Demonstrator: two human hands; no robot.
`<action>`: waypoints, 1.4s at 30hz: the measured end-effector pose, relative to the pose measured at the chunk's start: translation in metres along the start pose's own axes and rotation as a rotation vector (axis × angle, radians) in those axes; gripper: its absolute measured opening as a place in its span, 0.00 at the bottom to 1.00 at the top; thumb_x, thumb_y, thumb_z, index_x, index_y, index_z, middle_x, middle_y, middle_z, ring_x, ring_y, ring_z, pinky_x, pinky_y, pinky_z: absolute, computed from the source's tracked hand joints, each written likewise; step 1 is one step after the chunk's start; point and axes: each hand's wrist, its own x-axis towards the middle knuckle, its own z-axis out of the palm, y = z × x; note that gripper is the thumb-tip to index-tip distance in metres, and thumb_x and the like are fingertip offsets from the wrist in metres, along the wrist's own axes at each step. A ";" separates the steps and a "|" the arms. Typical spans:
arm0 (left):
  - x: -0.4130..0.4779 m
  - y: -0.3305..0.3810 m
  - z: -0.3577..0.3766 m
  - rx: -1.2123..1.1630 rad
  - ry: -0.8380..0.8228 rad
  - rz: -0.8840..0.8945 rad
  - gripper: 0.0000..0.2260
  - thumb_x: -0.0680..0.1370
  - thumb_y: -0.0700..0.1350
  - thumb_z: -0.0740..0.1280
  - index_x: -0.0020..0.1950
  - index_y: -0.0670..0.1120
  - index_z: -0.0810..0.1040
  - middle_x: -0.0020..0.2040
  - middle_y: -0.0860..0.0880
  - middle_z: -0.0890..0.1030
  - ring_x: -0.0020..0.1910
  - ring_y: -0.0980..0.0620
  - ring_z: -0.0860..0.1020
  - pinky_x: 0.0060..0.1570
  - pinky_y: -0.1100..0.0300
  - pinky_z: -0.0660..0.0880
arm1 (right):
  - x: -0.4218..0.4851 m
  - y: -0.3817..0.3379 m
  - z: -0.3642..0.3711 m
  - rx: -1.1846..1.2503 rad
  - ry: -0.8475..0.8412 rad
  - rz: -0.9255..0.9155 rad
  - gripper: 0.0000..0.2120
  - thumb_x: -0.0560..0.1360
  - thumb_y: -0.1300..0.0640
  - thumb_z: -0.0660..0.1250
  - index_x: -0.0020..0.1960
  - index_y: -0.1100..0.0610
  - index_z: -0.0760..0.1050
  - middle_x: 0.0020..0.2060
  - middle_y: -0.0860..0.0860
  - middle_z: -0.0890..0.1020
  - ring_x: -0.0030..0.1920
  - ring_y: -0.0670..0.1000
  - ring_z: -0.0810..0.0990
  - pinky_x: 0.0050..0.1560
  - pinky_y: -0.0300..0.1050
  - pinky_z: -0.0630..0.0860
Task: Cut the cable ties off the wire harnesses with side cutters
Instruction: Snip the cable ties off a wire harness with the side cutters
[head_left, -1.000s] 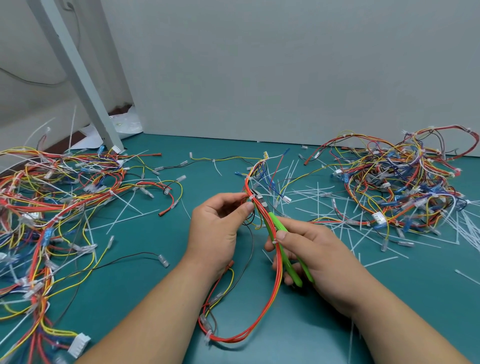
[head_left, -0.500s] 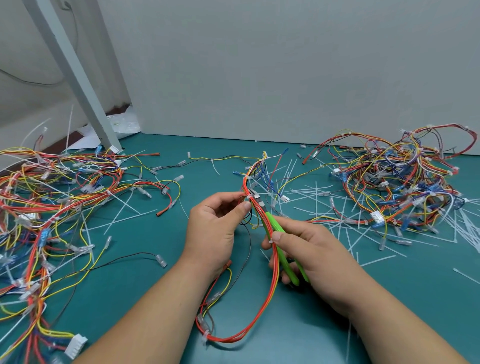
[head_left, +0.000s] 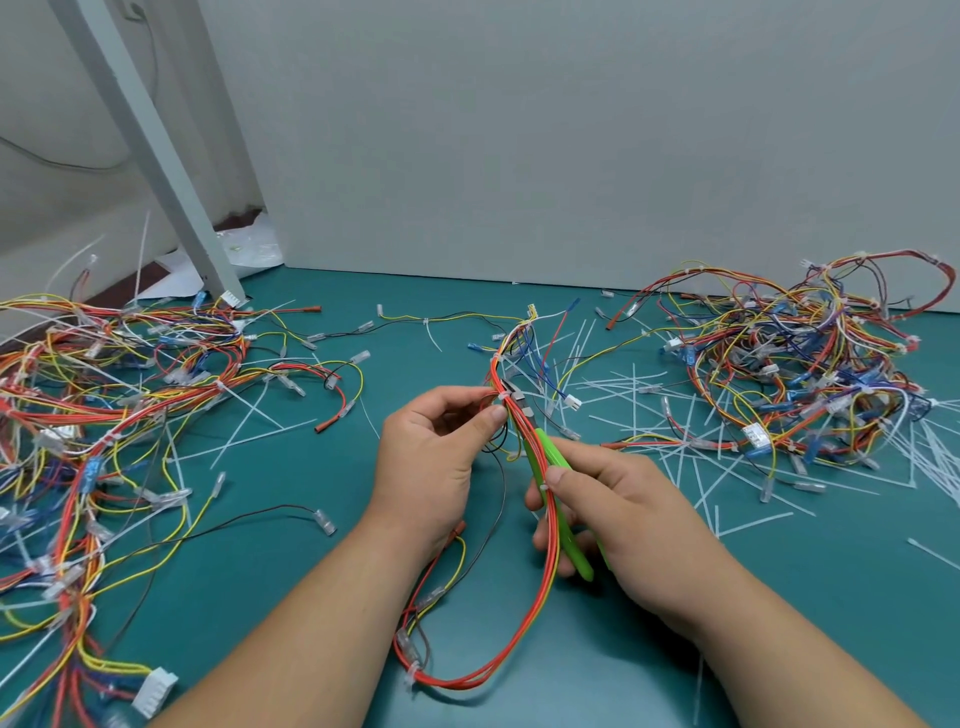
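The wire harness (head_left: 552, 545), a light, floppy bundle of thin wires, runs up between the two hands and loops down onto the counter (head_left: 311, 597) below them. It would likely sag and twist unless pinned close to the cut, which is where the left hand (head_left: 436, 467) pinches it, thumb just beside a small white cable tie (head_left: 503, 397). The right hand (head_left: 623, 514) is curled round the green-handled side cutters (head_left: 548, 449); their dark blades are lost among the wires above its fingertips, so I cannot tell whether they straddle tie or wire.
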 end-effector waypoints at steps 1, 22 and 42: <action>0.000 0.000 0.000 -0.003 0.000 -0.001 0.08 0.73 0.35 0.75 0.46 0.47 0.86 0.42 0.48 0.86 0.41 0.56 0.82 0.42 0.67 0.77 | 0.000 0.000 0.000 0.006 0.001 -0.004 0.12 0.76 0.49 0.63 0.53 0.48 0.83 0.42 0.58 0.81 0.33 0.60 0.80 0.32 0.50 0.74; 0.001 -0.002 0.000 0.103 -0.042 0.004 0.12 0.72 0.48 0.78 0.32 0.49 0.80 0.36 0.51 0.84 0.38 0.56 0.82 0.39 0.67 0.75 | 0.010 0.002 -0.008 0.554 0.055 0.030 0.24 0.69 0.50 0.69 0.63 0.56 0.81 0.62 0.53 0.83 0.50 0.58 0.84 0.42 0.52 0.76; 0.010 -0.006 -0.001 0.087 0.024 -0.163 0.11 0.65 0.51 0.75 0.42 0.47 0.86 0.37 0.44 0.82 0.35 0.47 0.77 0.42 0.49 0.74 | 0.008 -0.002 -0.005 0.548 0.097 -0.127 0.20 0.72 0.53 0.66 0.62 0.54 0.83 0.54 0.53 0.82 0.52 0.59 0.84 0.40 0.51 0.81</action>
